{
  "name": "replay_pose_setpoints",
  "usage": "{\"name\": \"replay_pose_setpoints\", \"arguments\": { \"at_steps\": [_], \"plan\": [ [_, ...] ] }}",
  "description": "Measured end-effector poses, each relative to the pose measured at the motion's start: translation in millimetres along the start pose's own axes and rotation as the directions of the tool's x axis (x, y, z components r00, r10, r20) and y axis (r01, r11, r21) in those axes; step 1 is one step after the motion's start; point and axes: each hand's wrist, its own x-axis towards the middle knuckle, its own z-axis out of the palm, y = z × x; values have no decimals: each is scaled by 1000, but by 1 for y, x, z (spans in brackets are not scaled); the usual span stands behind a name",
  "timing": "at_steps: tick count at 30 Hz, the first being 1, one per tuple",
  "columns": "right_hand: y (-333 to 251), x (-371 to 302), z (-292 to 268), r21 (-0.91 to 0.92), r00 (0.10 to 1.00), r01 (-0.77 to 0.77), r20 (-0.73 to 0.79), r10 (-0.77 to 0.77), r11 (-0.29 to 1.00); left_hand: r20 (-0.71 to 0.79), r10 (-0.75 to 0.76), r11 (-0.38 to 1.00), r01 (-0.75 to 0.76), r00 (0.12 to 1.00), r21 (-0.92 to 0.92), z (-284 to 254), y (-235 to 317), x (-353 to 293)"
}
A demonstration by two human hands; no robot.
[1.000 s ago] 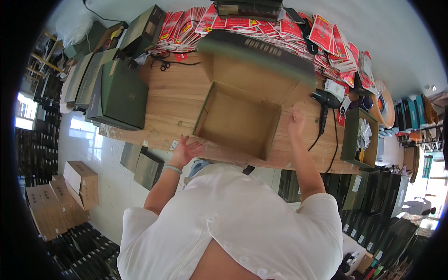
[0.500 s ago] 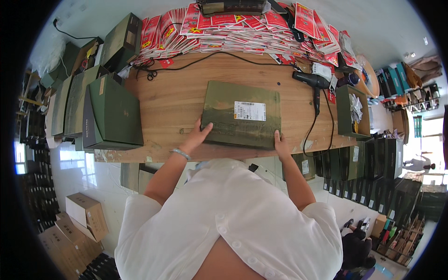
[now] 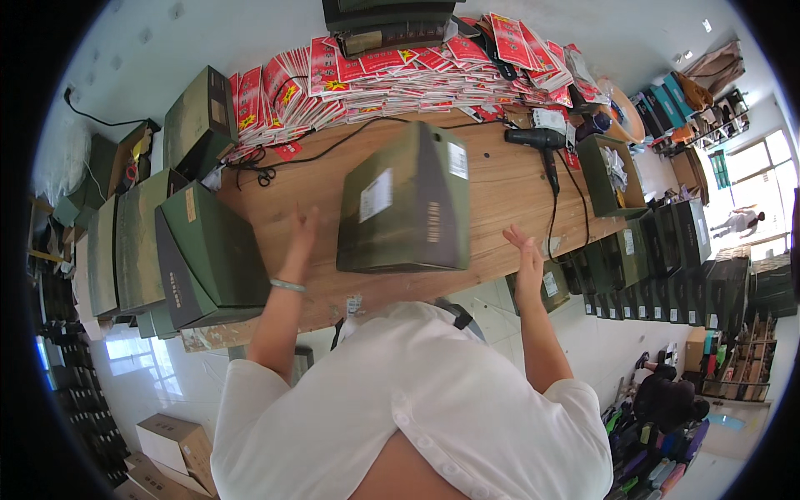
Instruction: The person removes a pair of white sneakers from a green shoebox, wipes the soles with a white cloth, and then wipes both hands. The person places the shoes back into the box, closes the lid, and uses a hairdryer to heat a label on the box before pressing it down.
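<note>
A wooden table [image 3: 333, 287] fills the middle of the view, with a white wall at 12 o'clock beyond it. Taking the 1 dark green box [image 3: 404, 221] near its middle as the clock's centre: that box shows 2 white labels [image 3: 376, 196] on its faces and looks set at a slight angle (how its underside meets the wood, I cannot tell).

2 bare hands flank it, neither touching it. The left hand [image 3: 302, 239], at 8 o'clock, is empty, its fingers loosely extended though blurred; 1 pale bracelet [image 3: 287, 285] circles that wrist. The right hand [image 3: 525, 247], at 4 o'clock, is empty too, its fingers parted and pointing away from the body.

At 12 o'clock lies 1 long, overlapping heap of red-and-white packets [image 3: 375, 77], too many to count. 1 black hair dryer [image 3: 537, 140] rests at 2 o'clock, its cord trailing down. 1 open green box [image 3: 596, 171] at 3 o'clock holds crumpled clear plastic [image 3: 615, 171]. Around 9 o'clock sits 1 pair of black scissors [image 3: 265, 176], and between 8 and 9 o'clock, 1 large green box [image 3: 218, 242] stands near the left hand. Farther off, 2 other people are visible: 1 in dark clothes [image 3: 667, 396] at 4 o'clock, 1 in pale clothes [image 3: 737, 221] at 3.
</note>
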Motion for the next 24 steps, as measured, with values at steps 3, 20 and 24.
{"name": "replay_pose_setpoints", "arguments": {
  "at_steps": [3,20,24],
  "plan": [
    [62,-7,-1,-46,973,-194,-139,186,980,156,113,975,-78,981,-210,-13,172,-61],
    [161,224,-134,-631,849,-497,-494,185,596,417,314,252,-499,853,829,59,210,-114],
    [220,324,-173,-803,893,-447,-372,254,394,310,142,161,-331,940,930,93,216,-144]
  ]
}}
